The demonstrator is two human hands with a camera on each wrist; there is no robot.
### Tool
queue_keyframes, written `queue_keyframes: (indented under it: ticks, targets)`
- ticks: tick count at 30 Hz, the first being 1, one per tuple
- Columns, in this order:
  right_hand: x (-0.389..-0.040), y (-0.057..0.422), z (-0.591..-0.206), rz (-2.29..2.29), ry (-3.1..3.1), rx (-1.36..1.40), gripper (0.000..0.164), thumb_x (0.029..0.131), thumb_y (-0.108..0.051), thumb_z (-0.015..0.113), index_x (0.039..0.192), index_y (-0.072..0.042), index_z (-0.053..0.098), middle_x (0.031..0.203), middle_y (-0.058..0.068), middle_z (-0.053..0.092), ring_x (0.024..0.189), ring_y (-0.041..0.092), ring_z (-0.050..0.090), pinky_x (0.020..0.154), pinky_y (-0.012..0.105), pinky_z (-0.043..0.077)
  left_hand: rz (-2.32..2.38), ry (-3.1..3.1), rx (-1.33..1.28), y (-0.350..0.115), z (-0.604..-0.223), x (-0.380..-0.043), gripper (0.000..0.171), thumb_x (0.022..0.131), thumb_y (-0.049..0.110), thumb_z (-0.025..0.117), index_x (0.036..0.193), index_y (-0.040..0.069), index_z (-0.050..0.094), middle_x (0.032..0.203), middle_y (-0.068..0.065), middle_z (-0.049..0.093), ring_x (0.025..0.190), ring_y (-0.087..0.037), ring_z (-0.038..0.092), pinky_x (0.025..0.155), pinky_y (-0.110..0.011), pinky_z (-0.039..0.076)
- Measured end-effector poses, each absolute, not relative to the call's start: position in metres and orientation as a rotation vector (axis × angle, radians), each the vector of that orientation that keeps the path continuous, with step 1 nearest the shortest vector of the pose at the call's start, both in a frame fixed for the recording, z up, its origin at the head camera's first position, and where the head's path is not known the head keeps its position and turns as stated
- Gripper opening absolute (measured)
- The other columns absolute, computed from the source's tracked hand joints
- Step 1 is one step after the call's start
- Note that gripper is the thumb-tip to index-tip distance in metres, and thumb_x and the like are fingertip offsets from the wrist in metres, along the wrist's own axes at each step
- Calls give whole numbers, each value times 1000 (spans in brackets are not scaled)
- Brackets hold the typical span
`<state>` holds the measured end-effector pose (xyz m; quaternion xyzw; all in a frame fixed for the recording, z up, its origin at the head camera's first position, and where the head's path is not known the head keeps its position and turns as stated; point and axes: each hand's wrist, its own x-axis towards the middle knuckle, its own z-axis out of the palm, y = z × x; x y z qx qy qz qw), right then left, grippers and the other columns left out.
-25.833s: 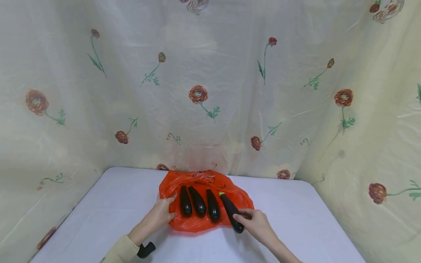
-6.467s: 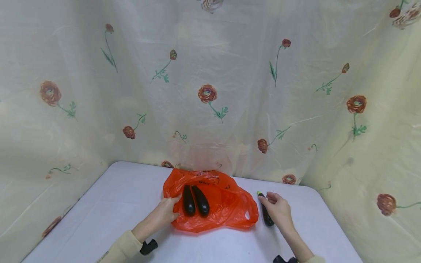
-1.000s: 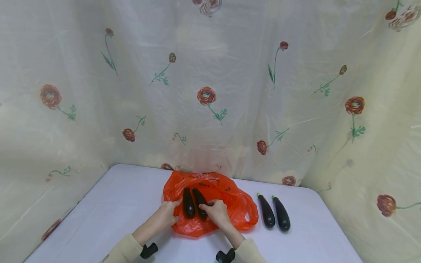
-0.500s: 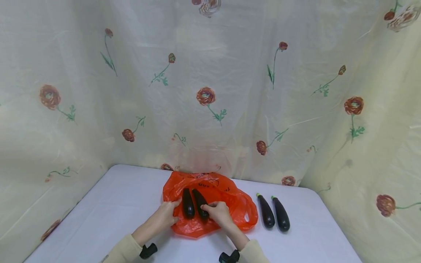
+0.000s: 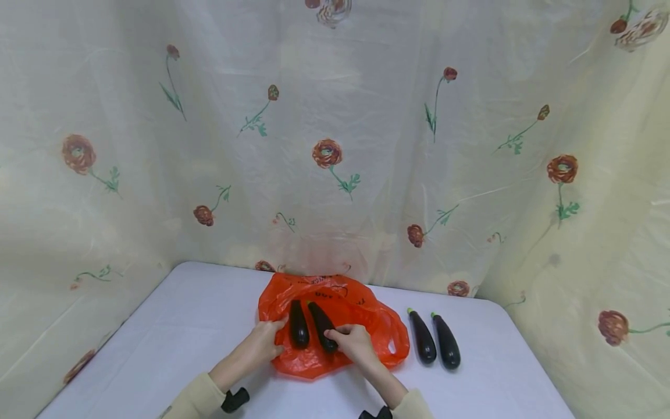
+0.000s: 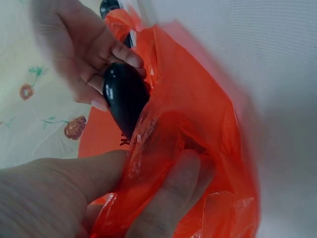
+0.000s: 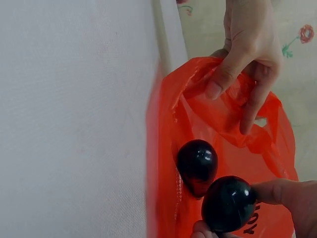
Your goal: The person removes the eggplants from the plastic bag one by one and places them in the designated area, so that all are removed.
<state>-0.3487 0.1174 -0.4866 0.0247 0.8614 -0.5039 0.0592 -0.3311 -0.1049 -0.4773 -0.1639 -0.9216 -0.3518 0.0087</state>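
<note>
Grip of the left hand (image 5: 266, 338) is on the left edge of a crumpled red plastic bag (image 5: 356, 314), thin, translucent film with black print; thumb and forefinger stand apart, with film drawn over at least one finger in the left wrist view. In the bag, nearer that hand, lies a smooth, glossy, near-black, club-shaped eggplant (image 5: 299, 327). Just right of it, a second near-black eggplant (image 5: 321, 326) slants, pinched at its rounded blunt end by the thumb and fingers of the right hand (image 5: 357, 342); whether it is clear of the film cannot be told. Just beside the bag's right edge, a third near-black eggplant (image 5: 421, 337) with a pale green tip rests on a white, finely textured tabletop (image 5: 209, 326). Farthest right lies a fourth near-black eggplant (image 5: 446, 342), nearly parallel. Behind hangs a pale, creased sheet (image 5: 251, 174) printed with red flowers.
</note>
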Motion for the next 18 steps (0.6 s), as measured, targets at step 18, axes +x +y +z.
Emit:
queue_keyframes:
  ticks: [18]
  targets:
    - [-325, 135, -469, -1475, 2641, 64, 48, 85, -37, 71, 115, 1, 68, 106, 13, 69, 85, 19, 60, 78, 35, 57, -1100, -2860, -510, -105, -477, -332, 62, 74, -11, 72, 131, -15, 49, 131, -31, 55, 78, -21, 59, 49, -23, 46]
